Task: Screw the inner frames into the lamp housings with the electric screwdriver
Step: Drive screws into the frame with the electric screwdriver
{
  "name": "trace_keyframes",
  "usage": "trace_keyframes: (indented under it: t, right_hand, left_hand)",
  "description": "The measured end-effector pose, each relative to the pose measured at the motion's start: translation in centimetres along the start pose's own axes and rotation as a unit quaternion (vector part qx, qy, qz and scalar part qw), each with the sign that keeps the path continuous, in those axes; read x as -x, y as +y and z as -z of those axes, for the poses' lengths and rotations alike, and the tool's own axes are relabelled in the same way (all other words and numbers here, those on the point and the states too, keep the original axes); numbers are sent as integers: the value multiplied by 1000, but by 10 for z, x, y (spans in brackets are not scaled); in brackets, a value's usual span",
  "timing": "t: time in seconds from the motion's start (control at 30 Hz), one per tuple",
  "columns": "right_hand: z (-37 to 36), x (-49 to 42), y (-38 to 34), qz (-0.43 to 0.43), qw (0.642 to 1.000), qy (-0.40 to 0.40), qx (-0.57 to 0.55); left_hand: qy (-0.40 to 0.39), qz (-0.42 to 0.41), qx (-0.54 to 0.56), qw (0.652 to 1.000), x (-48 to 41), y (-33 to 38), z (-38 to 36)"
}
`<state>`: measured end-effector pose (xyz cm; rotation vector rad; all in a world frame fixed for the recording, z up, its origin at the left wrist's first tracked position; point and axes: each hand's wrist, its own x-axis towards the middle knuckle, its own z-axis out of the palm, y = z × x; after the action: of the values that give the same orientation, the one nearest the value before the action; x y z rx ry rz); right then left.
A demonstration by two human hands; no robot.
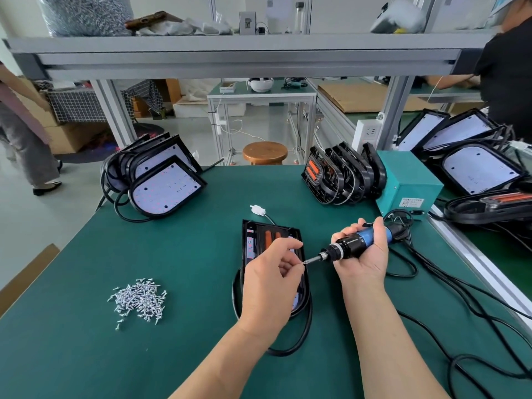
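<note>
A black lamp housing (pixel 259 237) with an inner frame and orange strips lies flat on the green mat in front of me. My left hand (pixel 270 283) hovers over it and pinches a small screw at the screwdriver's bit tip. My right hand (pixel 362 254) grips the blue and black electric screwdriver (pixel 357 243), which lies almost level with its bit pointing left. A white connector (pixel 257 210) on a short wire sticks out from the housing's far edge.
A pile of silver screws (pixel 139 298) lies to the left. Lamp housings with white LED boards (pixel 164 180) stand at back left, black inner frames (pixel 342 177) at back right beside a teal power box (pixel 408 185). Black cables (pixel 460 298) trail right. More lamps (pixel 478 165) are stacked far right.
</note>
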<state>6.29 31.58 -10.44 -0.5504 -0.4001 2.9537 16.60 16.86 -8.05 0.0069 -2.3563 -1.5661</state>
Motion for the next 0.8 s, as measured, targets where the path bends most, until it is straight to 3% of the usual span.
trace_keyframes:
  t: [0.23, 0.47, 0.63, 0.8]
  right_hand:
    - [1, 0, 1, 0, 1000, -1, 3]
    - [2, -1, 2, 3, 1000, 2, 29]
    - [1, -2, 3, 0, 999, 0, 36]
    - [1, -2, 2, 3, 1000, -4, 28]
  left_hand:
    - [26, -71, -67, 995, 4, -8, -4]
    - [98, -193, -196, 957, 7, -12, -8]
    - [92, -128, -169, 973, 10, -11, -10]
    - [38, 20, 2, 999, 6, -3, -7]
